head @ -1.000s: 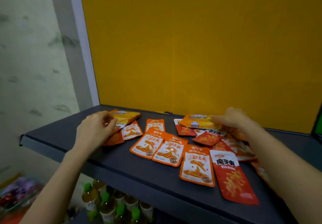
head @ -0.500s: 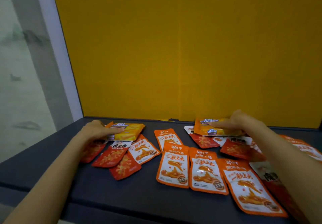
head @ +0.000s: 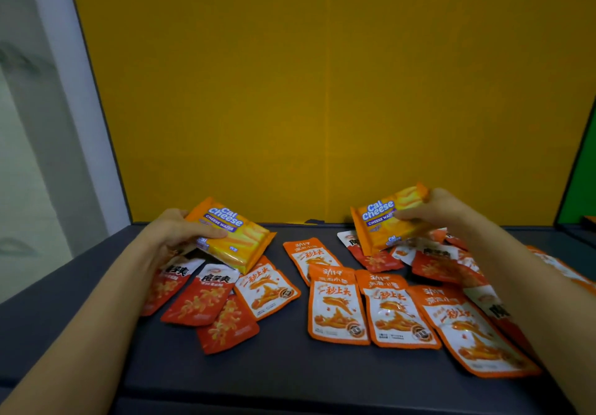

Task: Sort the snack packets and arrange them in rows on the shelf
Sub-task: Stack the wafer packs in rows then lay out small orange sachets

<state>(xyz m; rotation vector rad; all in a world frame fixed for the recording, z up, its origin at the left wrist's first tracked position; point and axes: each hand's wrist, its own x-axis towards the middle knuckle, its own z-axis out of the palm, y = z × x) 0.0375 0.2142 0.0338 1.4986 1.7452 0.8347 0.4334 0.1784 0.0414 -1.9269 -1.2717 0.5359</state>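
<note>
My left hand (head: 175, 235) grips a yellow Cal Cheese wafer pack (head: 235, 237), lifted and tilted above the dark shelf (head: 290, 369). My right hand (head: 442, 209) grips a second Cal Cheese wafer pack (head: 382, 224), also raised off the shelf. Below the left pack lie three red packets (head: 201, 298) and one orange-and-white packet (head: 267, 287). Several orange-and-white packets (head: 337, 305) lie side by side in the middle and right. More red packets (head: 442, 263) sit jumbled under my right forearm.
A yellow back panel (head: 322, 92) closes the shelf behind the packets. A white frame post (head: 80, 108) and a pale wall stand at the left. A green panel (head: 580, 172) edges the right side.
Both hands have lifted their Cal Cheese packs off the pile and tilted them face-up. The camera has moved closer and lower over the shelf.
</note>
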